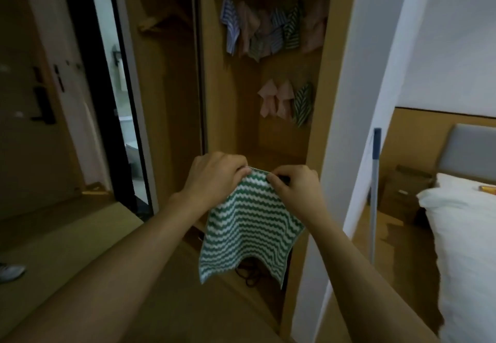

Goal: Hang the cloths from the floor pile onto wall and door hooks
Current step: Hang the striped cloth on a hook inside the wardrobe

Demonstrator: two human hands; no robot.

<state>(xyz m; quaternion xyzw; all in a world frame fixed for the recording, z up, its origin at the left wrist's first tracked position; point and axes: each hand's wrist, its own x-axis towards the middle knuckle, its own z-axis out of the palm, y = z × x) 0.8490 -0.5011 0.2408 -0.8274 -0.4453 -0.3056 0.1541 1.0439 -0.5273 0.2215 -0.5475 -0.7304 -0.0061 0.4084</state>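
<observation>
A green-and-white wavy-striped cloth hangs in front of me at waist height. My left hand and my right hand pinch its top edge close together, fingers curled over the hem. Inside the open wooden closet, an upper row of hung cloths, striped blue, green and pink, covers the back wall. Below it hangs a lower row of three: two pink cloths and a green striped cloth. The hooks themselves are hidden by the cloths.
A white wall edge stands right of the closet, with a blue-tipped mop handle leaning beyond it. A bed with white bedding fills the right. A dark doorway and a door with a lock lie left. A shoe sits on the floor.
</observation>
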